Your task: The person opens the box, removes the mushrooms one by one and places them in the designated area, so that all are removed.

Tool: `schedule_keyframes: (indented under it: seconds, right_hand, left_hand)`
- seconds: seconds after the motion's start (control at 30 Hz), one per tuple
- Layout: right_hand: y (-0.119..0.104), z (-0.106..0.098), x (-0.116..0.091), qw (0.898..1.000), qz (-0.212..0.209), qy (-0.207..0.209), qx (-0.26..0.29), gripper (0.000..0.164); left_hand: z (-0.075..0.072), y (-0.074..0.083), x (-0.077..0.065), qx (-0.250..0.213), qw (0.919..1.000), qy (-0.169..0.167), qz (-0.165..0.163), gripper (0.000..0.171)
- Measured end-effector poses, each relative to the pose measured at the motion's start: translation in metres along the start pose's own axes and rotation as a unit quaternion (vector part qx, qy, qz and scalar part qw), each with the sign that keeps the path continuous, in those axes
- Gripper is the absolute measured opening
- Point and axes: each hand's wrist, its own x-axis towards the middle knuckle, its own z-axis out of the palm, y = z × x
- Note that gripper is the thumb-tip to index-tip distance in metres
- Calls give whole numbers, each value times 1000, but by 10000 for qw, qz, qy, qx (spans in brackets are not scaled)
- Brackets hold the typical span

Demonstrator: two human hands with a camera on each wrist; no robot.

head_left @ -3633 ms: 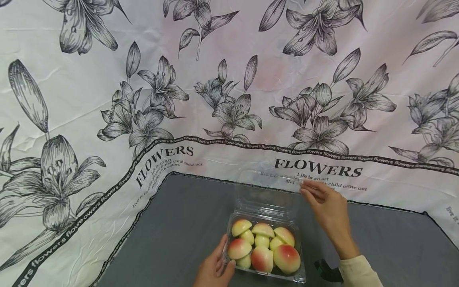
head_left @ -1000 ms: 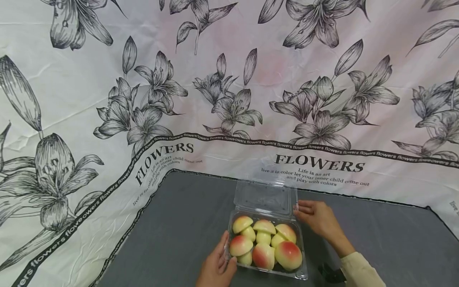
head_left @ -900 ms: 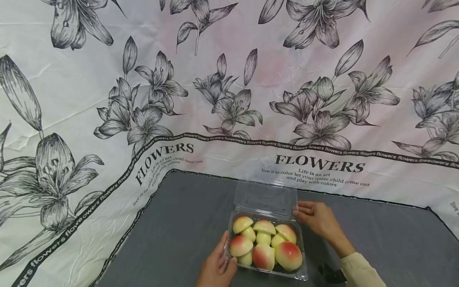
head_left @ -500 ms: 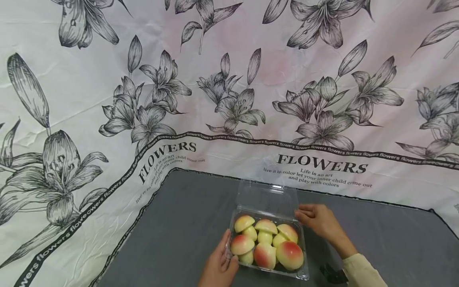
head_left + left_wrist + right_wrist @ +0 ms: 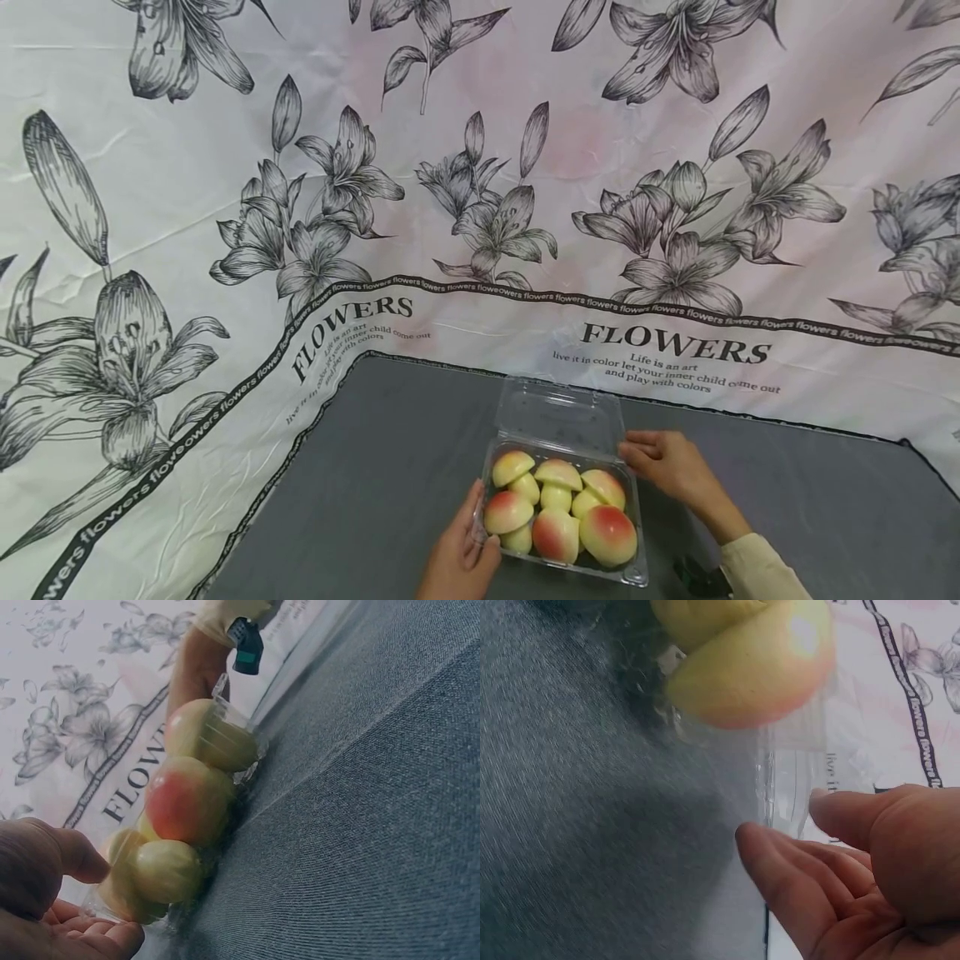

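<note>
A clear plastic clamshell box (image 5: 641,575) stands on the grey cloth with its transparent lid (image 5: 558,417) tilted back behind it. Several glossy mushroom-shaped pieces (image 5: 607,535), yellow-green with reddish caps, fill it in two rows. My left hand (image 5: 459,550) grips the box's left side; in the left wrist view its thumb (image 5: 79,859) is on one side of the wall and the fingers on the other. At the rear right corner, my right hand (image 5: 671,467) has its fingertips beside the lid's edge near the hinge. The right wrist view shows a gap between thumb and fingers.
Grey cloth (image 5: 375,483) covers the table. A white sheet (image 5: 487,333) printed with flowers and lettering rises behind and at the left. A small black device (image 5: 697,575) sits by the right wrist, below the cream sleeve (image 5: 761,571).
Since the earliest frame, the lid has tilted farther back, and my right hand has come down from its upper edge to the hinge corner. My left hand keeps its hold on the box.
</note>
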Motion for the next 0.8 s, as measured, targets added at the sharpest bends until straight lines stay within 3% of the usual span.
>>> schedule_keyframes:
  seconds: [0.13, 0.23, 0.4, 0.53, 0.63, 0.73, 0.8]
  right_hand:
    - [-3, -4, -4, 9965, -309, 392, -664, 58]
    - [-11, -9, -8, 9865, -787, 872, -1144, 56]
    - [-32, -9, -17, 9689, -1753, 1195, -1273, 45]
    - [-55, -7, -22, 9577, -2487, 878, -1152, 46]
    - [-69, -4, -20, 9446, -3021, 418, -1216, 46]
    - [-78, 1, -14, 9298, -3402, -60, -1404, 46]
    - [-82, 4, -11, 9263, -3461, -375, -1443, 46]
  left_hand:
    - [1, 0, -1, -117, 9999, 15, -74, 79]
    - [1, 0, -2, -161, 9998, 50, -92, 79]
    - [1, -1, 0, -149, 9997, 47, -170, 80]
    - [1, -1, -1, -172, 9997, 6, -165, 80]
    - [1, -1, 0, -248, 9996, -36, -150, 80]
    - [0, 0, 1, -273, 9994, -91, -178, 81]
    - [0, 0, 2, -280, 9993, -113, -208, 81]
